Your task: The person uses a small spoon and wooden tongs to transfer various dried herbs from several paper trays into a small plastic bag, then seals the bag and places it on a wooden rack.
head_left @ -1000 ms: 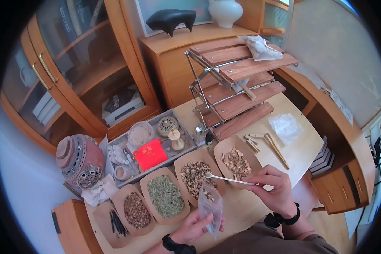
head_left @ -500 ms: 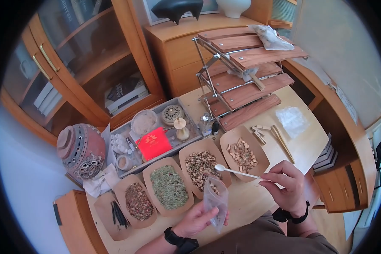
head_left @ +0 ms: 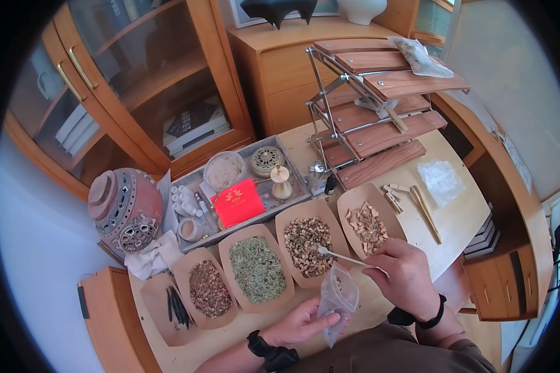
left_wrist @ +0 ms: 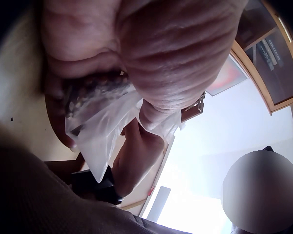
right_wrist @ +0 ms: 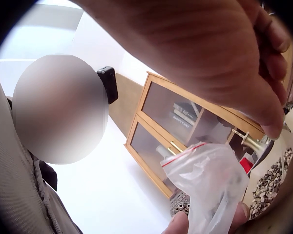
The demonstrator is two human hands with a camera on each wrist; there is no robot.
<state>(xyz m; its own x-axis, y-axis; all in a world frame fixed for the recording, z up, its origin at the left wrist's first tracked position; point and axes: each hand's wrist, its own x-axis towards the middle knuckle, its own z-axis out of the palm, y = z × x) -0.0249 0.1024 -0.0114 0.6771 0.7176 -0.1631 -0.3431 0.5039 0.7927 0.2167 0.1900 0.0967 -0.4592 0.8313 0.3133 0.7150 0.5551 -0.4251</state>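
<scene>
My left hand [head_left: 302,322] grips a clear zip bag [head_left: 340,301] near its lower part, its mouth facing up. In the left wrist view, dark and pale bits show inside the bag [left_wrist: 95,131], partly behind the fingers. My right hand [head_left: 409,276] pinches the handle of a small white spoon [head_left: 345,257] between thumb and fingers. The spoon's bowl overlaps the near right part of a paper tray [head_left: 286,221] of chopped brown-and-cream herb pieces [head_left: 305,239], just above the bag's mouth. In the right wrist view the bag [right_wrist: 210,180] stands below the right hand, its red seal line visible.
Beside that tray are paper trays of wood chips [head_left: 366,227], green herb [head_left: 258,267], reddish bits [head_left: 210,289] and dark pods [head_left: 177,308]. Behind lies a grey tray [head_left: 298,183] with a red packet [head_left: 239,204]. A wooden rack [head_left: 379,137], tongs [head_left: 426,217] and a plastic bag [head_left: 440,183] stand further right.
The head view has shifted, so the table appears further left and lower. The right hand has turned over more, with the spoon bowl lower toward the chopped pieces. The left hand still holds the bag.
</scene>
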